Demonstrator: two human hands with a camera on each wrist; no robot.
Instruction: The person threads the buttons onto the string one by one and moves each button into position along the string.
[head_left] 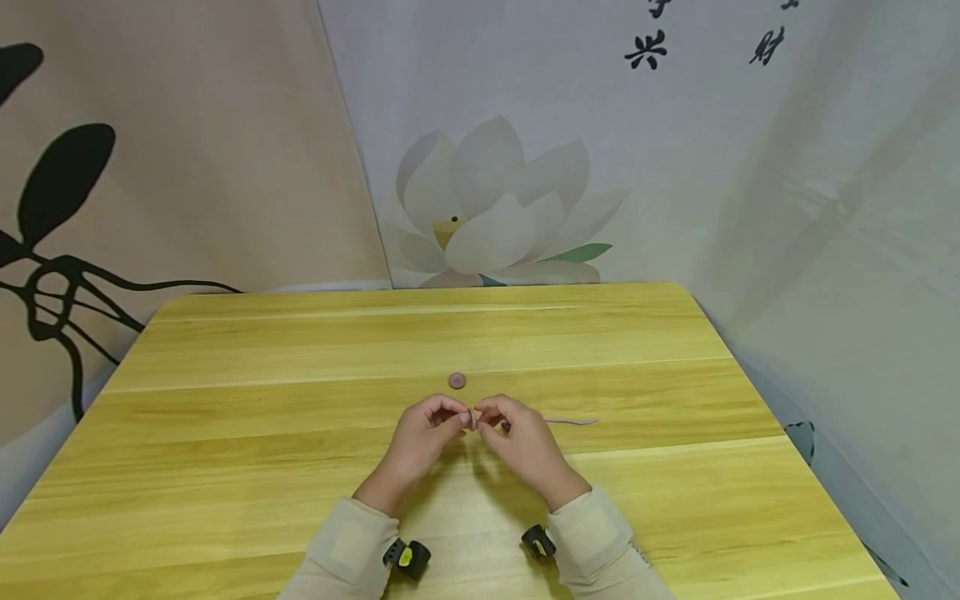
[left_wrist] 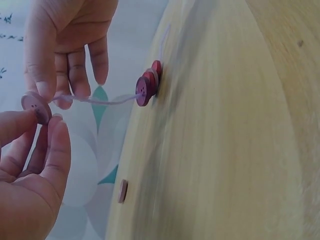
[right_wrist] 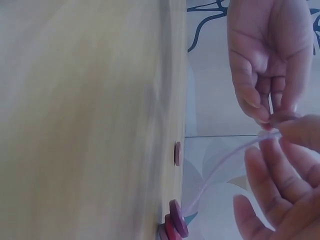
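My left hand [head_left: 422, 435] pinches a mauve button [left_wrist: 36, 107] between thumb and fingertips, held up on edge above the table. Facing it, my right hand [head_left: 523, 437] pinches a pale purple string [right_wrist: 225, 162] between thumb and fingertip, right at the button's face. From there the string sags to several threaded buttons [left_wrist: 144, 91], dark red, red and pale, which stand bunched on the tabletop. In the head view the right hand partly hides this bunch, while the string's tail [head_left: 573, 422] shows to its right.
One loose mauve button [head_left: 457, 380] lies flat on the wooden table [head_left: 247, 467], just beyond the hands. Printed fabric [head_left: 510, 75] hangs behind the table's far edge. A black wrist device [head_left: 408, 558] sits at the left sleeve, another [head_left: 538, 542] at the right.
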